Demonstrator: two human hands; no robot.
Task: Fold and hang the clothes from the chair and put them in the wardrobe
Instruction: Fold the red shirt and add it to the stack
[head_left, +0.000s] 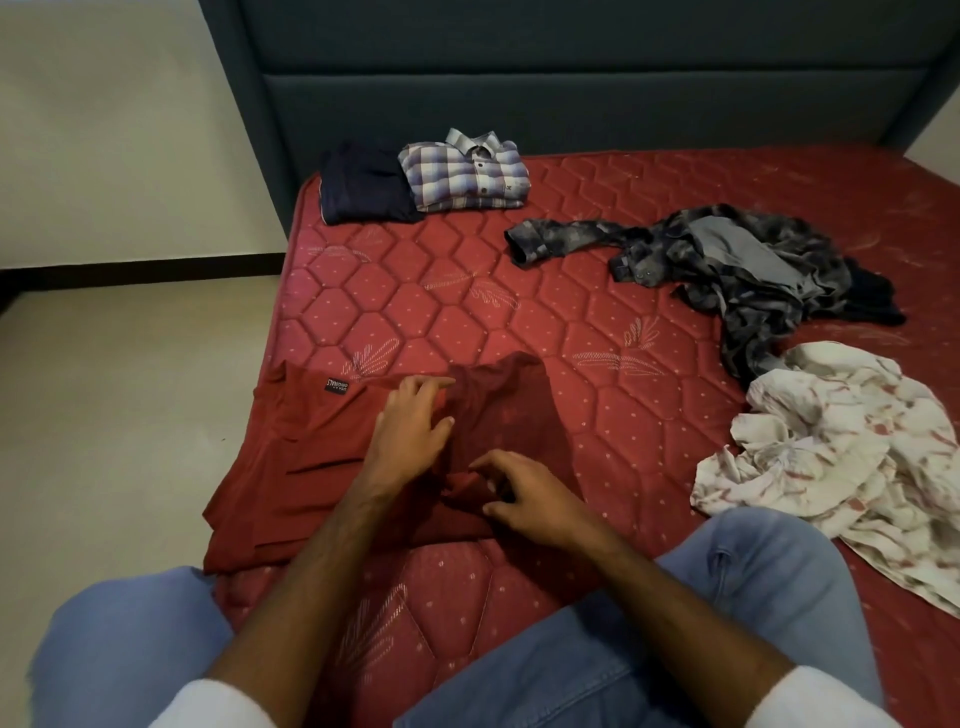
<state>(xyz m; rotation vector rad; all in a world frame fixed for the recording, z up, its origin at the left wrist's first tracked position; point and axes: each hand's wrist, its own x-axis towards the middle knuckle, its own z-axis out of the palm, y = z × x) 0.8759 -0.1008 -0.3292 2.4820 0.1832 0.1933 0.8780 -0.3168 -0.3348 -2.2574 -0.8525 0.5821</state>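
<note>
On the red mattress (597, 291) the left hand (410, 431) lies flat, fingers straight, on the maroon shirt (311, 457) at the near left edge — the right hand (524, 493) pinches a bunched fold of it.

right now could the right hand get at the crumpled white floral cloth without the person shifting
Probably yes. The right hand rests on the dark red garment, and only bare quilted red mattress lies between it and the crumpled white floral cloth on that same side.
</note>
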